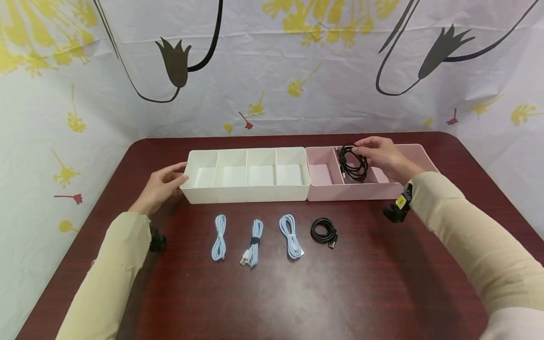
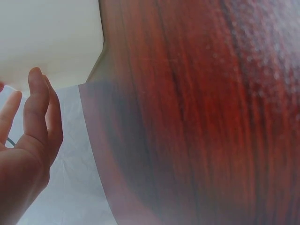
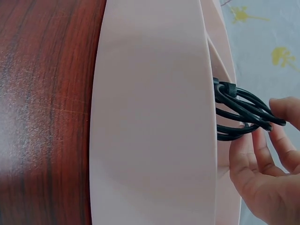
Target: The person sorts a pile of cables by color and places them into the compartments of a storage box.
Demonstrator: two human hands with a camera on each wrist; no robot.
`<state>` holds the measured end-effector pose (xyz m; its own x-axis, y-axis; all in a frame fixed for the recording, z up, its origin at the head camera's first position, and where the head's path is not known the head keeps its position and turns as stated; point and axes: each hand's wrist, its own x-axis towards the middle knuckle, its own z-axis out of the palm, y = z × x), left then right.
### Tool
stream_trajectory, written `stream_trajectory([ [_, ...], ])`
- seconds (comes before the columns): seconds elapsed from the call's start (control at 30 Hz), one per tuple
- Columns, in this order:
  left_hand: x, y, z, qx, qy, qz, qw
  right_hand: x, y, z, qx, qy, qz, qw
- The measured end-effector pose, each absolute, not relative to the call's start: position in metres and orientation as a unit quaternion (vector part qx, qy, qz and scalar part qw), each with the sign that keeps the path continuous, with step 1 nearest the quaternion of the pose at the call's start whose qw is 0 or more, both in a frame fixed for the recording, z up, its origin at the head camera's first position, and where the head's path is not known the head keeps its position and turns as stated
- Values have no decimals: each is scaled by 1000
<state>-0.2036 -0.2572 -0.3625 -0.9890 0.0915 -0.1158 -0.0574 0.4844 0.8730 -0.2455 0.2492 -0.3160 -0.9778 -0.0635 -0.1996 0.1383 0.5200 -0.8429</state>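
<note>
My right hand [image 1: 386,157] pinches a coiled black cable [image 1: 343,160] over the pink divided box [image 1: 352,192]. The coil hangs upright, its lower part inside a compartment; in the right wrist view, the front wall hides part of the cable [image 3: 239,105]. My left hand [image 1: 158,188] is at the left end of the white divided box [image 1: 246,194], its fingertips against the end wall. In the left wrist view those fingers [image 2: 36,110] are extended, only lightly bent. In front of the boxes lie three bundled light-blue cables [image 1: 218,238] and a second coiled black cable [image 1: 331,233].
Both boxes stand end to end along the back of the dark red wooden table [image 1: 272,302]. Behind it hangs a white patterned cloth [image 1: 272,61], which also covers the sides. Each forearm wears a black camera, the right one [image 1: 397,211] close to the pink box.
</note>
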Motion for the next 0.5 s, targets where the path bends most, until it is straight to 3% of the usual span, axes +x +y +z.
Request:
stream_trajectory([
  [0.5,-204,-258,-363,13,857,509,73,-244,237,-314,16,850,-516,106],
])
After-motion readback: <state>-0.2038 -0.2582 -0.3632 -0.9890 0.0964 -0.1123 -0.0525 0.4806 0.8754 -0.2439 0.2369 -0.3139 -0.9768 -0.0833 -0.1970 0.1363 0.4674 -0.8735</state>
